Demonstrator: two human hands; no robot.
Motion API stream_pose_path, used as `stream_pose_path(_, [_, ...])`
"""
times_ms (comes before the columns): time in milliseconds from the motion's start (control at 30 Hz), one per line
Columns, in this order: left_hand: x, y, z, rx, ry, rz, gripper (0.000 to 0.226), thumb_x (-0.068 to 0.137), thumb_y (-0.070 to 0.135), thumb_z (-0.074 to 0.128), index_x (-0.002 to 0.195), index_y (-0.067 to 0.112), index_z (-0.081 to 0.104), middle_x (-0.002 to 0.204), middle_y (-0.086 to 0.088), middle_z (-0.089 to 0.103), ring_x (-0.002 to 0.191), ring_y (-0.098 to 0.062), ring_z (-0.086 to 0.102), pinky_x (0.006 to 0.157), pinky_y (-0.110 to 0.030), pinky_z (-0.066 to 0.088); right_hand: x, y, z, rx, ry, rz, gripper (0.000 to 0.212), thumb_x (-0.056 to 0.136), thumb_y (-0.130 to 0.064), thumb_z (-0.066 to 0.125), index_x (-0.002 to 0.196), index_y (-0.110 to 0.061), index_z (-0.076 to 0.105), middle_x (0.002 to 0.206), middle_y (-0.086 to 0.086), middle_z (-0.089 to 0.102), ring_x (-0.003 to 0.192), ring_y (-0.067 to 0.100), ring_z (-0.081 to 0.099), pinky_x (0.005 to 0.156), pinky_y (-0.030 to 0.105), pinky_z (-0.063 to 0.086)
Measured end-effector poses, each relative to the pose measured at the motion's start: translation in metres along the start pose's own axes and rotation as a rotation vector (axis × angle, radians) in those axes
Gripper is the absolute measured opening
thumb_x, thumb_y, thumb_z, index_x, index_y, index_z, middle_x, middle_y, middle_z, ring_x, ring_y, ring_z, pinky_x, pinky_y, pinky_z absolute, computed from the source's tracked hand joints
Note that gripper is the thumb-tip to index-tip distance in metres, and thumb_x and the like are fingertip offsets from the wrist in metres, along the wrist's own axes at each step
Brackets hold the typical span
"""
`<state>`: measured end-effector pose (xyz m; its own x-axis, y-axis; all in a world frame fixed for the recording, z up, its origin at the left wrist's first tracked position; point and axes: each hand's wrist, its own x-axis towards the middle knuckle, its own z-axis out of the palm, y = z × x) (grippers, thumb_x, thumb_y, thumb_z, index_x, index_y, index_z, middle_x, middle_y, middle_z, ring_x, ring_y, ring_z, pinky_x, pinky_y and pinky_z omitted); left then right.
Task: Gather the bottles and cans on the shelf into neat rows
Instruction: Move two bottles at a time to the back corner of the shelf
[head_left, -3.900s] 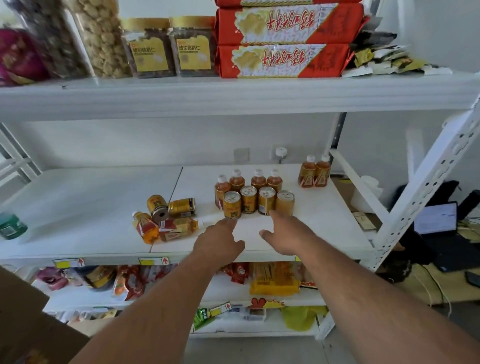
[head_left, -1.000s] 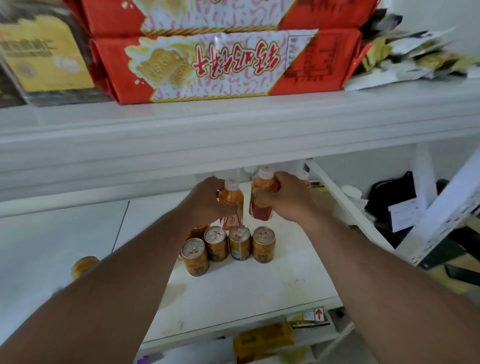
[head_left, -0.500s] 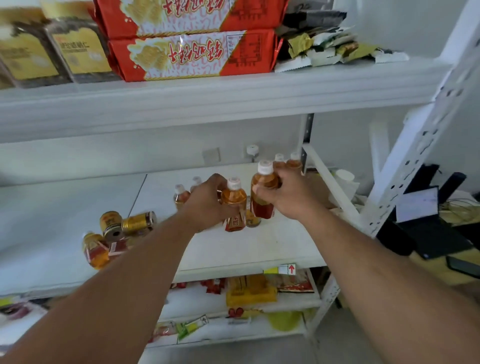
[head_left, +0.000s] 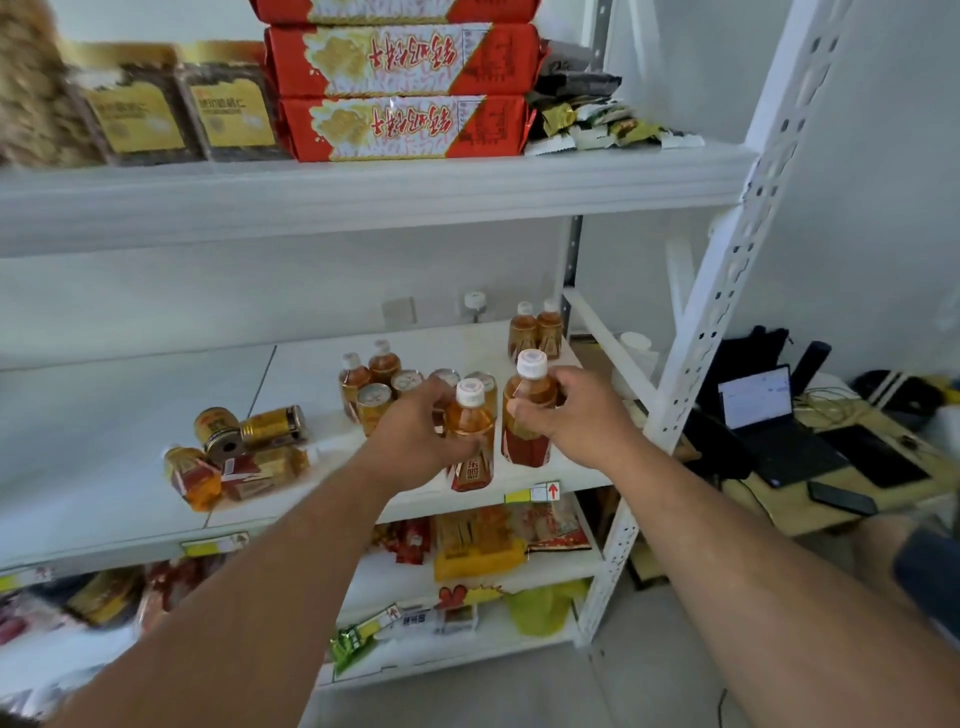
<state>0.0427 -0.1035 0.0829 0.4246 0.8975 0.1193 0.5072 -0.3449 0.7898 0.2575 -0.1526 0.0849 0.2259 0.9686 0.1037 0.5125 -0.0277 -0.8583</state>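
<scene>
My left hand (head_left: 410, 447) grips an orange tea bottle (head_left: 470, 441) with a white cap, held near the front edge of the white middle shelf (head_left: 130, 415). My right hand (head_left: 566, 410) grips a second tea bottle (head_left: 527, 415) just to its right. Behind them stand a row of gold cans (head_left: 374, 402) and two upright bottles (head_left: 369, 371). Two more bottles (head_left: 535, 332) stand at the back right. To the left lie toppled cans (head_left: 249, 428) and fallen bottles (head_left: 234, 470) in a loose pile.
The upper shelf (head_left: 363, 192) overhangs, carrying red biscuit packs (head_left: 405, 93) and snack jars (head_left: 176, 109). A white perforated upright (head_left: 727, 270) slants at the right. Lower shelves hold snack packets (head_left: 478, 540). A desk with a laptop (head_left: 769, 421) is far right.
Both hands have drawn the two bottles forward from the back row toward the shelf's front edge. My view has pulled back and dropped, showing more of the rack.
</scene>
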Motion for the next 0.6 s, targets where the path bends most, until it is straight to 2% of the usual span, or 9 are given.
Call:
stream_pose_path(133, [-0.029, -0.003, 0.010, -0.042, -0.019, 0.006, 0.041, 0.072, 0.027, 0.086, 0.098, 0.034, 0.056, 0.099, 0.012, 0.068, 0.097, -0.007, 0.065, 0.086, -0.041, 0.058, -0.032, 0.002, 0.000, -0.030, 0.019, 0.018, 0.023, 0.080, -0.042, 0.081, 0.100, -0.031, 0.073, 0.096, -0.014, 0.074, 0.091, 0.004, 0.069, 0.081, 0.031, 0.058])
stream_pose_path(300, [-0.056, 0.009, 0.025, -0.018, -0.038, 0.008, 0.046, 0.073, 0.030, 0.086, 0.108, 0.030, 0.056, 0.101, 0.017, 0.066, 0.096, 0.002, 0.063, 0.086, -0.035, 0.057, -0.063, 0.009, -0.009, -0.011, 0.021, 0.018, 0.031, 0.072, -0.051, 0.078, 0.095, -0.032, 0.073, 0.093, -0.014, 0.075, 0.089, 0.005, 0.070, 0.083, 0.038, 0.060])
stream_pose_path(433, [-0.060, 0.023, 0.040, 0.018, -0.054, -0.007, 0.045, 0.072, 0.034, 0.086, 0.106, 0.031, 0.057, 0.102, 0.014, 0.066, 0.097, -0.003, 0.064, 0.086, -0.036, 0.057, -0.075, 0.019, -0.024, -0.007, 0.015, 0.027, 0.043, 0.064, -0.062, 0.072, 0.097, -0.033, 0.073, 0.093, -0.015, 0.075, 0.089, 0.003, 0.070, 0.081, 0.035, 0.059])
stream_pose_path(533, [-0.058, 0.035, 0.055, 0.023, -0.057, -0.019, 0.045, 0.071, 0.035, 0.086, 0.105, 0.032, 0.057, 0.103, 0.014, 0.067, 0.098, -0.003, 0.064, 0.086, -0.037, 0.057, -0.077, 0.031, -0.043, 0.006, 0.025, 0.036, 0.027, 0.078, -0.046, 0.080, 0.100, -0.032, 0.073, 0.095, -0.014, 0.073, 0.090, 0.002, 0.068, 0.078, 0.030, 0.054])
stream_pose_path(600, [-0.055, 0.045, 0.066, 0.019, -0.058, -0.028, 0.047, 0.072, 0.033, 0.086, 0.109, 0.030, 0.057, 0.105, 0.014, 0.065, 0.100, -0.004, 0.064, 0.086, -0.036, 0.057, -0.077, 0.041, -0.057, 0.017, 0.025, 0.044, 0.025, 0.081, -0.042, 0.080, 0.102, -0.031, 0.073, 0.096, -0.014, 0.073, 0.091, 0.003, 0.067, 0.081, 0.030, 0.055])
